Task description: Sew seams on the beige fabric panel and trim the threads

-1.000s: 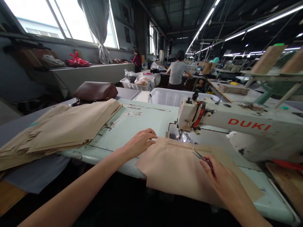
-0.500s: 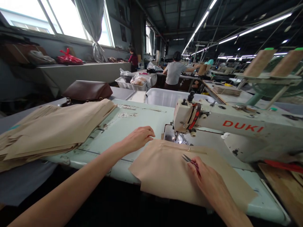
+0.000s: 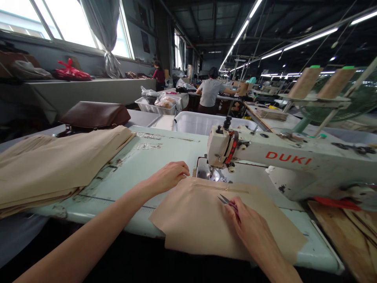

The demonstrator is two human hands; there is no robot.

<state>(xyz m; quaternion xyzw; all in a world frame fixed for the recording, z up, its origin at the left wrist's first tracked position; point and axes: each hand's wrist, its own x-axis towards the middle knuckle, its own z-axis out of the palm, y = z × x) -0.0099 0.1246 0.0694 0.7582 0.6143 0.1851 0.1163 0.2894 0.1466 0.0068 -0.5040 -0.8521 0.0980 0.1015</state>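
Observation:
My right hand point(image 3: 250, 228) is closed round small scissors point(image 3: 228, 201) with dark red-purple handles, their blades parted and pointing up-left over the beige fabric panel point(image 3: 200, 220). A zipper point(image 3: 218, 188) with a metal pull runs across the panel near its far edge. My left hand point(image 3: 171, 175) is at the panel's far left corner, fingers bent and drawn together; whatever may be between the fingertips is too small to make out. Just beyond the panel stands the sewing machine point(image 3: 224, 151), its needle area lit.
Stacked beige fabric pieces point(image 3: 59, 165) lie on the left of the pale green table point(image 3: 165, 153). Behind them sits a brown leather bag point(image 3: 96, 114). A white plastic bin point(image 3: 206, 118) stands beyond the table. Thread cones point(image 3: 304, 82) rise at right; other people work farther back.
The view has turned slightly right, so everything sits farther left. Both hands, the scissors and the panel keep nearly the same places relative to each other.

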